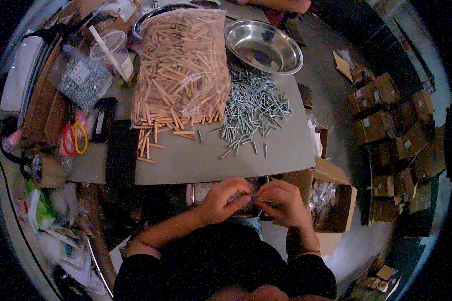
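Note:
My left hand [223, 201] and my right hand [285, 201] meet just off the table's near edge, in front of my body. The fingers of both are pinched together, close to touching. Something small and greyish shows between the fingertips, too blurred to name. Beyond them on the table [196, 163] lies a loose pile of silvery screws [253, 110]. Left of the screws, a big clear bag [183, 60] is full of wooden dowels, and several loose dowels [148, 145] have spilled at its near side.
Behind the screws sits a shiny metal bowl [263, 47]. To the left are a bag of small metal parts [84, 78], a clear plastic tub [110, 47] and scissors with red and yellow handles [75, 139]. An open carton [331, 198] stands right of my hands; stacked cardboard boxes [374, 125] line the far right.

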### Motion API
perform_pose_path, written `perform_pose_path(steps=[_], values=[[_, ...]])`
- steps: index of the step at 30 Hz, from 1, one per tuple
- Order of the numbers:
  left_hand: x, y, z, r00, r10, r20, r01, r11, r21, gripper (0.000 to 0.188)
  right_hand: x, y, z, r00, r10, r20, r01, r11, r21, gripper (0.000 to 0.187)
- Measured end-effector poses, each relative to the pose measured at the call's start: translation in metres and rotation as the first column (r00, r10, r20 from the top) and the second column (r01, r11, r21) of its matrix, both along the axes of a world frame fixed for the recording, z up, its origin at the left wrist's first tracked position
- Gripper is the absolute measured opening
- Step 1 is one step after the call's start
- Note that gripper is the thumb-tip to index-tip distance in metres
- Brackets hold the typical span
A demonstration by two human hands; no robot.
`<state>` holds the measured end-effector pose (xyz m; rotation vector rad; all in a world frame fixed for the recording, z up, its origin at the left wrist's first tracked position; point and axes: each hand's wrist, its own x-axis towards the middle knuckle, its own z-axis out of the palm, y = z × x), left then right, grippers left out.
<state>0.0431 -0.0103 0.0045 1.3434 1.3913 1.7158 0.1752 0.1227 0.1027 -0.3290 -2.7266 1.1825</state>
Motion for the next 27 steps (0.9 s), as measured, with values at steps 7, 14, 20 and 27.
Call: perform_pose_path(steps=[7,14,20,27], values=[[0.001,-0.002,0.011,0.996,0.049,-0.075,-0.054,0.997,-0.061,0.010,-0.005,-0.007,-0.019,0.994,-0.083,0.073,0.089,0.993,-0.082,0.013],[0.007,0.000,0.008,0.998,0.057,0.037,-0.050,0.984,-0.171,0.011,0.016,-0.002,-0.022,0.968,-0.176,0.177,0.200,0.971,-0.130,0.013],[0.006,0.004,-0.046,0.888,-0.329,-0.320,0.161,0.876,-0.454,0.024,0.105,0.049,-0.027,0.777,-0.578,0.251,0.515,0.812,0.276,0.013],[0.037,0.010,-0.154,0.697,-0.163,-0.698,-0.038,0.964,-0.264,0.023,0.133,0.059,0.000,0.586,-0.810,0.023,0.684,0.510,0.521,0.018]])
